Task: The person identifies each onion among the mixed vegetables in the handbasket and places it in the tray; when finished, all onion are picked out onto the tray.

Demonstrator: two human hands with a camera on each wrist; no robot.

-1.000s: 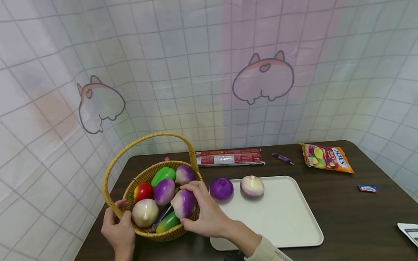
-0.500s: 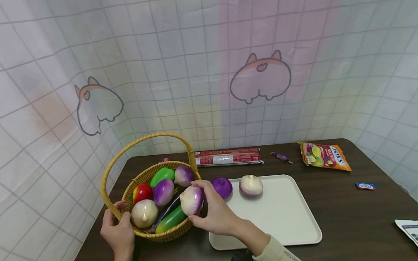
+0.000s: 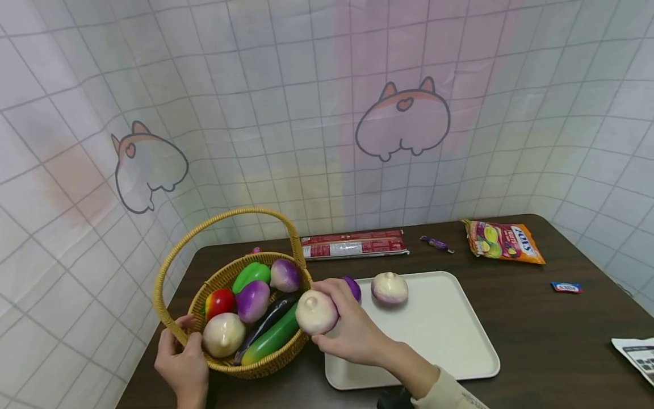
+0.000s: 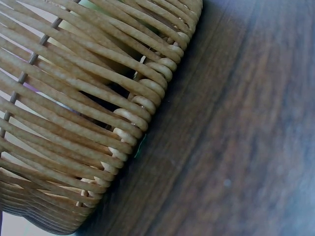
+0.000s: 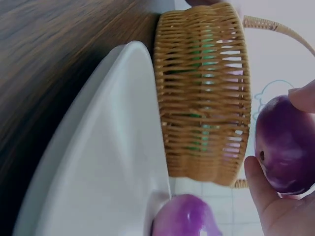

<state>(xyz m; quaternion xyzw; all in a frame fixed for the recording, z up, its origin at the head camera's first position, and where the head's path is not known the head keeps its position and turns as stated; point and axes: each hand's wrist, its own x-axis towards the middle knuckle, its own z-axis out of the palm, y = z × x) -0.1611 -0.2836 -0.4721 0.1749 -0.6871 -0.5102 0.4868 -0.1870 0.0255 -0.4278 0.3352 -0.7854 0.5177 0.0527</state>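
My right hand holds a purple-and-white toy turnip between thumb and fingers, over the right rim of the wicker basket. In the right wrist view the turnip's purple end shows. At the basket's left side, my left hand grips the rim by the foot of the handle. Inside lie a white turnip, two purple turnips, an eggplant, a cucumber, a green pepper and a red-yellow pepper. The left wrist view shows only basket weave and table.
A white tray right of the basket bears a whitish turnip and a purple turnip, partly hidden by my right hand in the head view. Behind lie a red packet, a purple-wrapped candy and a candy bag.
My right hand has lifted the turnip out of the basket and moved right toward the tray, turning its white end to the head camera. The left hand stays on the basket.
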